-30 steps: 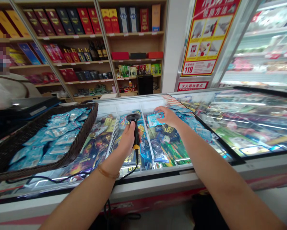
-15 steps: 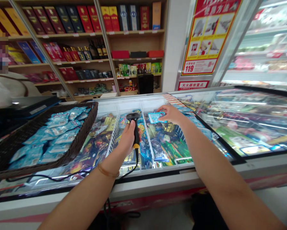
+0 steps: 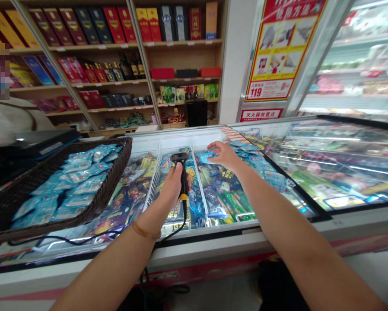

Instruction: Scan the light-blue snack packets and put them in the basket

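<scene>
From my remote seat, much of the left hand [image 3: 174, 183] is hidden: its thumb lies along the back of the black scanner [image 3: 183, 179], and most of the other fingers disappear behind the handle, so I make out a closed grip but not each finger. The scanner's front faces away from me, and its cord [image 3: 185, 216] drops over the freezer's edge [image 3: 213, 247] into shadow. The right hand [image 3: 226, 155] pinches the right end of a blue packet [image 3: 205, 157] between thumb and fingers; the fingertips cover that end, and the small print is too blurred for me to read. The packet is held over the freezer, just right of a white wire divider [image 3: 198, 183]. At my left edge, a person in a pale top [image 3: 23, 114] is cut off, and the wicker basket [image 3: 118, 190] of similar blue packets [image 3: 84, 183] runs out of view. The red and yellow poster [image 3: 273, 47] loses its top. Against half a second ago, the right hand has shifted slightly left, and the packet has tipped so that I see a narrower, bluer side with less white. The left hand and scanner sit practically where they were.
</scene>
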`<act>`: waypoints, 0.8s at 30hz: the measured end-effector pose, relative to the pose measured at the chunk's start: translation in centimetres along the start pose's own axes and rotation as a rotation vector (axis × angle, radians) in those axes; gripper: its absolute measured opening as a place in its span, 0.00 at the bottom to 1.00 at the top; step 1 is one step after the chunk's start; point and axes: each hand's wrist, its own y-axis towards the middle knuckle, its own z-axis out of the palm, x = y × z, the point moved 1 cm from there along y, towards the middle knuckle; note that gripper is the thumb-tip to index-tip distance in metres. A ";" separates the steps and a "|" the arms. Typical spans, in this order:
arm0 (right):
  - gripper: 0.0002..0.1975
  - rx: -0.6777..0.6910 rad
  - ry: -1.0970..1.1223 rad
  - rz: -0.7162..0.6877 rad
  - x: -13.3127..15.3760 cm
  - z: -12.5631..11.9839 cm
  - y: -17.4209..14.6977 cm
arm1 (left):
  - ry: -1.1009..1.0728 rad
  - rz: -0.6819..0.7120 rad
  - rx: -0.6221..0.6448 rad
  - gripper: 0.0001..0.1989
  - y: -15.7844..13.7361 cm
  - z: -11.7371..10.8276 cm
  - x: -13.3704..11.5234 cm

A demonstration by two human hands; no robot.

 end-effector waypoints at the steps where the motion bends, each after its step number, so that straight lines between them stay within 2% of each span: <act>1: 0.20 0.010 0.032 0.026 -0.3 0.3 0.0 | 0.004 0.000 -0.003 0.27 0.0 0.0 0.0; 4: 0.17 -0.014 0.116 0.077 -0.8 0.8 0.1 | -0.001 -0.003 -0.003 0.26 0.1 0.0 0.2; 10: 0.22 -0.119 0.307 0.088 -0.7 0.9 0.4 | -0.007 -0.027 0.025 0.27 0.1 -0.2 0.3; 16: 0.17 -0.102 0.228 0.097 -1.4 1.8 0.2 | 0.013 -0.035 0.021 0.27 0.1 -0.1 0.2; 21: 0.21 -0.086 0.332 0.192 -1.8 2.0 0.0 | -0.006 -0.011 0.031 0.27 0.4 -0.2 1.0; 24: 0.24 -0.087 0.431 0.274 -1.6 1.7 0.0 | -0.018 -0.004 0.101 0.28 0.1 -0.1 1.2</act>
